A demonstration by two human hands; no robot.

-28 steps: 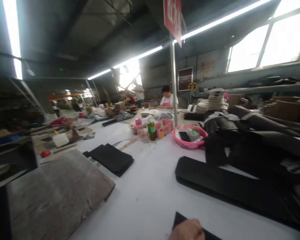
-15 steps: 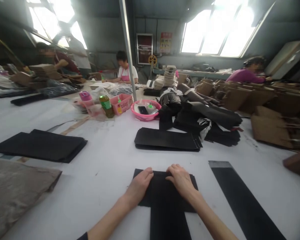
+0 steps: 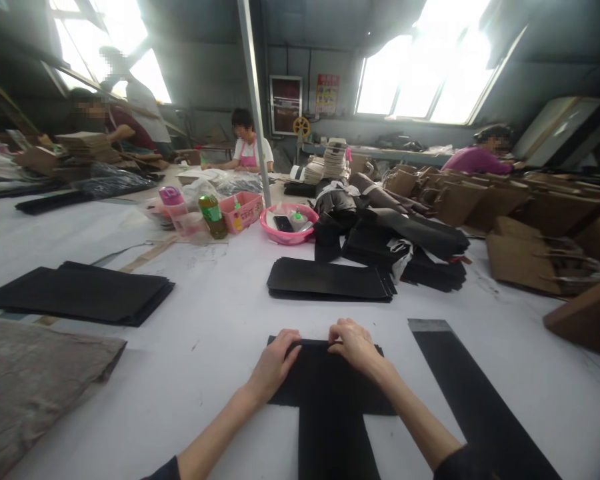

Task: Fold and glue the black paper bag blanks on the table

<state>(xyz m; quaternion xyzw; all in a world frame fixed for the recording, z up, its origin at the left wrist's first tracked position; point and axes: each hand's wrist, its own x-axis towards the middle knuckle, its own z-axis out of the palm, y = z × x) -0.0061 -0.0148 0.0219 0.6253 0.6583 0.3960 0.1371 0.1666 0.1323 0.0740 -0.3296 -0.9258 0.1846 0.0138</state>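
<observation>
In front of me a long black strip (image 3: 334,437) runs toward me, lying across a wider black piece (image 3: 380,395), so that together they form a T. My left hand (image 3: 276,365) has its fingers and thumb closed on the far edge, left of the middle. On the same edge, further right, the curled fingers and thumb of my right hand (image 3: 356,347) pinch the strip. My fingertips partly hide the edge. Another long black strip (image 3: 473,383) with a grey end lies to the right of my right arm.
Beyond my hands lies a stack of black pieces (image 3: 327,280), with another black stack (image 3: 105,293) at left. A pink basin (image 3: 275,239) holds a phone. Dark scraps (image 3: 405,233) are heaped behind, brown paper bags (image 3: 520,257) at right. Several people sit or stand further back.
My fingers have shifted slightly along the far edge, and the right fingers are more curled over it. The view has turned slightly right; the pieces lie much as before.
</observation>
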